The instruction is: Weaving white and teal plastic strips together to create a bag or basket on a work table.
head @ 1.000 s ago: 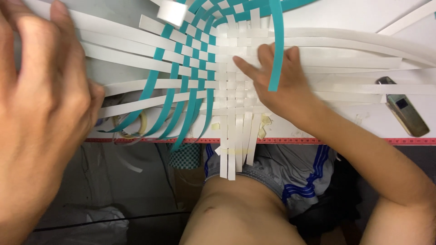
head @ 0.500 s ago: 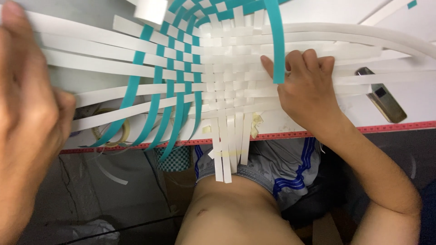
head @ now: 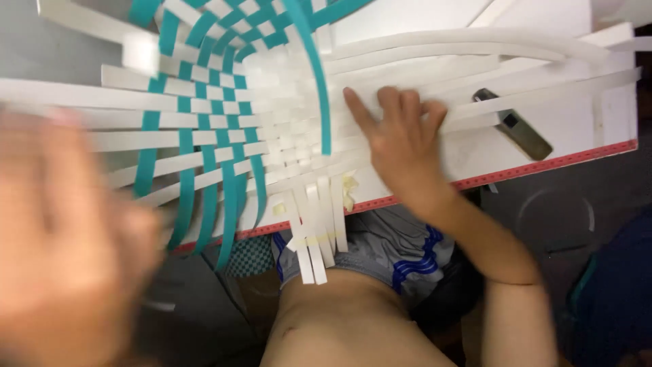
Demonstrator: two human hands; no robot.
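While the blurred left hand point(head: 64, 258) hovers near the camera, its fingers unreadable, the right hand point(head: 401, 139) presses spread fingers on the white-and-teal woven strip mat point(head: 224, 129) beside a grey utility knife point(head: 519, 129).

The woven strips point(head: 272, 136) lie on the table point(head: 530, 41). The right hand point(head: 401, 143) rests on them, left of a clip point(head: 513, 124). The left hand point(head: 68, 251) is nearest the camera.

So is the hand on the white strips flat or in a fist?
Flat. The right hand lies palm-down, fingers spread, pressing the white strips against the table; it grips nothing.
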